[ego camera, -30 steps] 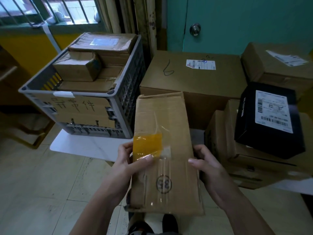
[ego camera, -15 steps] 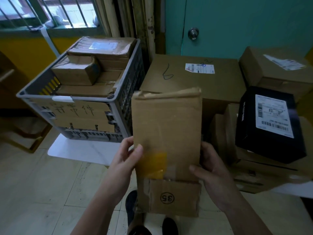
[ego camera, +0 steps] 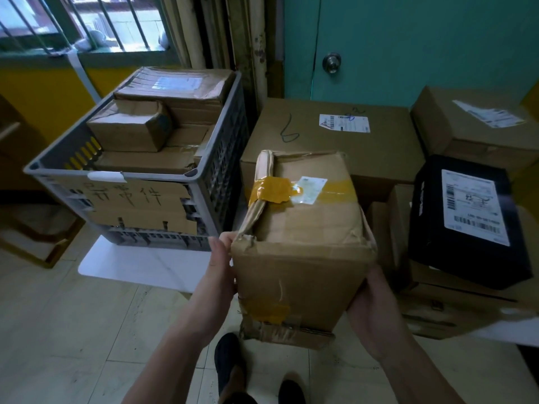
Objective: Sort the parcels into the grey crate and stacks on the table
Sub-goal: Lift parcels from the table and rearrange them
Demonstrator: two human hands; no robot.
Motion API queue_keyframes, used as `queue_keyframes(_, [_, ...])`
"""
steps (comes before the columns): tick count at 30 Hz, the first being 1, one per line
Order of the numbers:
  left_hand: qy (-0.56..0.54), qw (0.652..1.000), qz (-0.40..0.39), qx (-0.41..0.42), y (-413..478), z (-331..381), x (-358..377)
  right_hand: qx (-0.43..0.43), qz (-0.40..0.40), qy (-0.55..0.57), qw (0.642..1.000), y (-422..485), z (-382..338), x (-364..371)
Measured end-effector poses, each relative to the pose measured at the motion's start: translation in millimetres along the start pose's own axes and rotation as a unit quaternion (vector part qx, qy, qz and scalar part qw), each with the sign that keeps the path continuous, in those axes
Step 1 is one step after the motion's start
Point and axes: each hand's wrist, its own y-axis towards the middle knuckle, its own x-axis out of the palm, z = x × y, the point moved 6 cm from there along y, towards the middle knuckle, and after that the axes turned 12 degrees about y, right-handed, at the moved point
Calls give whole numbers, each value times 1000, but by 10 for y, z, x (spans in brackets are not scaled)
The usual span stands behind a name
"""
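Observation:
I hold a worn brown cardboard parcel point(ego camera: 303, 243) with yellow tape and a small label on top, in front of me above the floor. My left hand point(ego camera: 218, 266) grips its left edge and my right hand point(ego camera: 373, 310) supports its right underside, fingers hidden behind the box. The grey crate point(ego camera: 204, 199) stands on the white table point(ego camera: 140, 266) at the left, filled with several brown parcels point(ego camera: 131, 129). Stacks of boxes sit on the right: a large brown box point(ego camera: 335, 147), a black parcel point(ego camera: 460, 220) with a white label, and another brown box point(ego camera: 478, 123).
A teal door point(ego camera: 408, 39) with a knob stands behind the stacks. A barred window point(ego camera: 81, 21) and yellow wall lie behind the crate. Wooden furniture point(ego camera: 35, 240) sits at the far left on the tiled floor point(ego camera: 73, 330). My shoes point(ego camera: 230, 363) show below.
The parcel has been turned over in my hands: its long face, first flat then upright, now tips away, so the taped, labelled side faces up. It also moved slightly right.

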Motion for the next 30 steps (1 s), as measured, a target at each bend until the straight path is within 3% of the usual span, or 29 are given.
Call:
queue_keyframes(7, [-42,999,22,-28,95,16,-49,34,-13,42,998,69,-19,-78])
queue_keyframes(15, [-61,998,2,-29,175,-115,-3,48,-18,-13,999,89,-47,38])
queue_keyframes(20, [-51,998,9,-37,212,-186,31,72,-2,-160,984,87,-63,-9])
queue_keyframes(30, [-79,995,42,-43,250,-236,-6,87,20,-181,979,159,-3,-84])
